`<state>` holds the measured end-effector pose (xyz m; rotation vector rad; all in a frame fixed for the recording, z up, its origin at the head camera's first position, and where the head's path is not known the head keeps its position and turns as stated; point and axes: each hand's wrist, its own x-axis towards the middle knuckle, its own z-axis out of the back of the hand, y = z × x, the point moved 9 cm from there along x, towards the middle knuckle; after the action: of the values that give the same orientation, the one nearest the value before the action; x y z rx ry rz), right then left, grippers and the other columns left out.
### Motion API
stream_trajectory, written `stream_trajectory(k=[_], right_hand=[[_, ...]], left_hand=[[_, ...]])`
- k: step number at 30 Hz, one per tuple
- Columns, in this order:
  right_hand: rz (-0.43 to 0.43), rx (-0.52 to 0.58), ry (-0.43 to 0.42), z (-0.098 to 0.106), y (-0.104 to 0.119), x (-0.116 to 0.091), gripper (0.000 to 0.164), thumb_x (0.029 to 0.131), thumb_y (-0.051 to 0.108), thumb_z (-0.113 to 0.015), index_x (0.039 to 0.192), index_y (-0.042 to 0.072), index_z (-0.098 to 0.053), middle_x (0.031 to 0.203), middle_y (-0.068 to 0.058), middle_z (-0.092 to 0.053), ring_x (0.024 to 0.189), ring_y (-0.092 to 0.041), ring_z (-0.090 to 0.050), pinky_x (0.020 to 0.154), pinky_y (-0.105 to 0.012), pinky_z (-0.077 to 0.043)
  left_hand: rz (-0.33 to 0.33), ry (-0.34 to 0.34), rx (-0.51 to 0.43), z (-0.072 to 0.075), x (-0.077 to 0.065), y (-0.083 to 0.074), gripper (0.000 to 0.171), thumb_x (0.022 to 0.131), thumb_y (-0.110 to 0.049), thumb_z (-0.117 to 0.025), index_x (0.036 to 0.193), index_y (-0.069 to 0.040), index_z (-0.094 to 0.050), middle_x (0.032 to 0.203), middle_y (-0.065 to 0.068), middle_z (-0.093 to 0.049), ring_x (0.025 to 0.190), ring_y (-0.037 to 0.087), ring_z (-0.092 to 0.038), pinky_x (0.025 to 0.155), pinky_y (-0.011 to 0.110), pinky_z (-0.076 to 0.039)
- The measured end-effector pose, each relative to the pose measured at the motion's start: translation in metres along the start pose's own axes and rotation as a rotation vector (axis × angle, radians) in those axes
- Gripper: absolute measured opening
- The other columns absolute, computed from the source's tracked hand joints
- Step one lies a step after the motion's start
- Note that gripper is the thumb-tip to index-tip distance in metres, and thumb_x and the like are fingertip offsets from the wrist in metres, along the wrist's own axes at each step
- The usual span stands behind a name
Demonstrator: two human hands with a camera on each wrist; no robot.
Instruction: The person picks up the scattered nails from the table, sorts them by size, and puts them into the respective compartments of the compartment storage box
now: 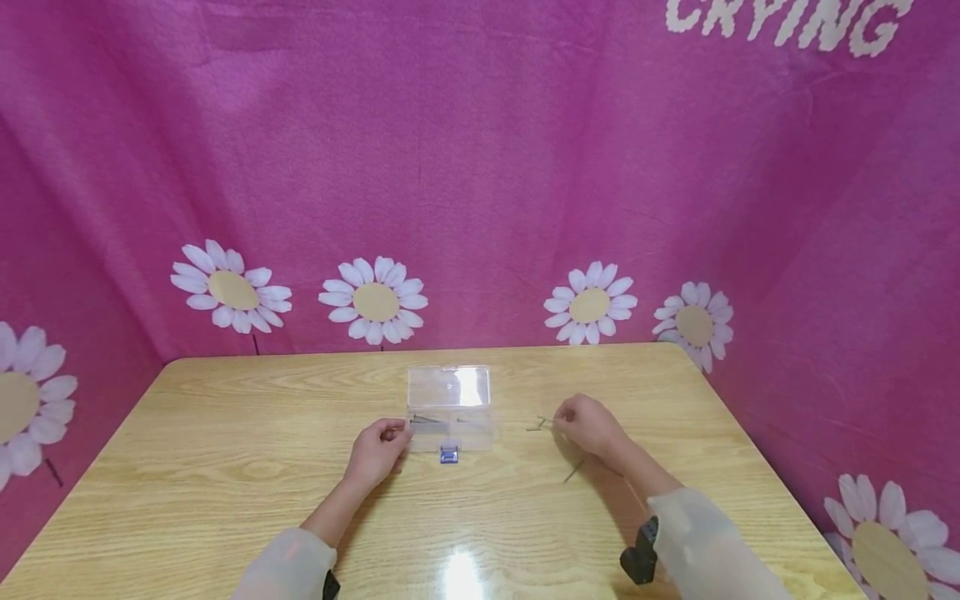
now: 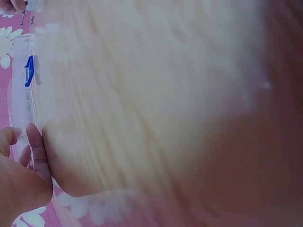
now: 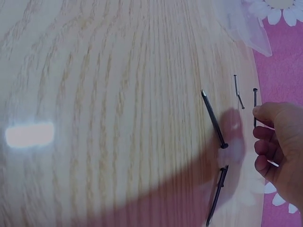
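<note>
A clear plastic box [image 1: 472, 435] stands on the table with its lid [image 1: 433, 387] raised at the back and a blue clasp [image 1: 448, 455] at its front. Dark nails [image 1: 426, 419] lie in the left compartment. My left hand [image 1: 377, 454] holds the box by its left end, thumb and fingers about the wall. To the right of the box, my right hand [image 1: 588, 425] pinches a nail [image 3: 255, 99] between thumb and index finger, its head pointing away from the palm. Thin, smaller nails [image 3: 236, 85] lie close by, and a longer nail [image 3: 214, 119] rests nearer the front.
More dark nails [image 3: 218, 196] lie on the wooden table [image 1: 225, 467] beneath the right forearm. A pink curtain [image 1: 480, 183] with white flowers hangs along the table's back and sides. Light glares off the tabletop near the front.
</note>
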<state>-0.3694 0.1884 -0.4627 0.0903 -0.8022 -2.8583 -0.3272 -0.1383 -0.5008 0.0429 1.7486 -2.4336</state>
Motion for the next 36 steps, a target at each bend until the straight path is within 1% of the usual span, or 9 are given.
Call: stream_trajectory(k=[5, 7, 12, 16, 19, 23, 25, 29, 36], right_hand=[[0.013, 0.008, -0.005, 0.001, 0.007, 0.001, 0.011, 0.085, 0.017, -0.064, 0.088, 0.008, -0.069, 0.09, -0.006, -0.061, 0.083, -0.018, -0.054, 0.079, -0.038, -0.05], [0.038, 0.005, -0.01, 0.001, 0.012, 0.001, 0.011, 0.085, 0.016, -0.064, 0.087, 0.007, -0.069, 0.089, -0.007, -0.062, 0.082, -0.018, -0.055, 0.078, -0.039, -0.05], [0.075, -0.002, -0.013, -0.002, 0.023, 0.002, 0.009, 0.084, 0.014, -0.064, 0.084, 0.006, -0.069, 0.085, -0.006, -0.062, 0.079, -0.017, -0.054, 0.075, -0.036, -0.049], [0.062, 0.003, -0.005, -0.005, 0.027, 0.005, 0.009, 0.084, 0.015, -0.065, 0.085, 0.008, -0.069, 0.084, -0.003, -0.061, 0.078, -0.015, -0.053, 0.071, -0.031, -0.048], [0.055, 0.013, 0.0, -0.007, 0.03, 0.006, 0.009, 0.085, 0.016, -0.065, 0.086, 0.009, -0.069, 0.086, -0.002, -0.061, 0.077, -0.014, -0.052, 0.069, -0.029, -0.048], [0.079, 0.011, -0.005, -0.008, 0.037, 0.007, 0.01, 0.085, 0.016, -0.064, 0.086, 0.008, -0.069, 0.085, -0.003, -0.061, 0.077, -0.014, -0.052, 0.069, -0.028, -0.048], [0.095, 0.008, -0.005, -0.009, 0.042, 0.007, 0.01, 0.085, 0.016, -0.064, 0.085, 0.007, -0.069, 0.084, -0.004, -0.06, 0.075, -0.014, -0.052, 0.068, -0.028, -0.048], [0.102, 0.014, 0.005, -0.011, 0.049, 0.009, 0.011, 0.085, 0.017, -0.064, 0.085, 0.007, -0.069, 0.082, -0.003, -0.059, 0.074, -0.014, -0.051, 0.067, -0.028, -0.047], [0.114, 0.011, 0.011, -0.016, 0.056, 0.012, 0.01, 0.085, 0.017, -0.064, 0.087, 0.007, -0.069, 0.083, -0.002, -0.059, 0.075, -0.013, -0.052, 0.068, -0.028, -0.048]], left_hand=[[0.012, -0.003, 0.0, 0.001, 0.001, 0.0, 0.031, 0.091, -0.015, -0.059, 0.115, 0.003, -0.058, 0.087, 0.007, -0.059, 0.065, 0.01, -0.054, 0.051, 0.021, -0.05], [0.012, -0.002, 0.0, 0.001, 0.001, 0.0, 0.031, 0.091, -0.016, -0.06, 0.115, 0.003, -0.058, 0.087, 0.007, -0.059, 0.065, 0.01, -0.054, 0.052, 0.021, -0.05], [0.006, 0.001, 0.008, 0.001, 0.001, 0.001, 0.032, 0.091, -0.016, -0.059, 0.116, 0.004, -0.058, 0.088, 0.008, -0.06, 0.066, 0.01, -0.054, 0.052, 0.022, -0.051], [0.014, 0.007, 0.003, 0.001, 0.001, 0.003, 0.033, 0.091, -0.017, -0.059, 0.117, 0.003, -0.058, 0.089, 0.008, -0.06, 0.066, 0.01, -0.054, 0.052, 0.022, -0.051], [0.024, 0.02, -0.023, 0.001, 0.002, 0.004, 0.034, 0.091, -0.016, -0.06, 0.118, 0.004, -0.057, 0.089, 0.008, -0.059, 0.065, 0.01, -0.054, 0.052, 0.022, -0.051], [0.031, 0.041, -0.059, 0.001, 0.002, 0.004, 0.035, 0.09, -0.014, -0.061, 0.119, 0.005, -0.056, 0.087, 0.008, -0.059, 0.064, 0.01, -0.055, 0.052, 0.022, -0.052], [0.028, 0.046, -0.06, 0.002, 0.002, 0.003, 0.036, 0.09, -0.014, -0.061, 0.119, 0.006, -0.056, 0.087, 0.008, -0.059, 0.063, 0.01, -0.055, 0.053, 0.022, -0.052], [0.033, 0.051, -0.055, 0.002, 0.002, 0.003, 0.036, 0.09, -0.015, -0.061, 0.12, 0.005, -0.056, 0.088, 0.007, -0.058, 0.064, 0.01, -0.054, 0.053, 0.022, -0.052], [0.034, 0.057, -0.071, 0.001, 0.002, 0.005, 0.036, 0.09, -0.015, -0.061, 0.119, 0.005, -0.057, 0.089, 0.007, -0.058, 0.066, 0.01, -0.055, 0.054, 0.021, -0.052]])
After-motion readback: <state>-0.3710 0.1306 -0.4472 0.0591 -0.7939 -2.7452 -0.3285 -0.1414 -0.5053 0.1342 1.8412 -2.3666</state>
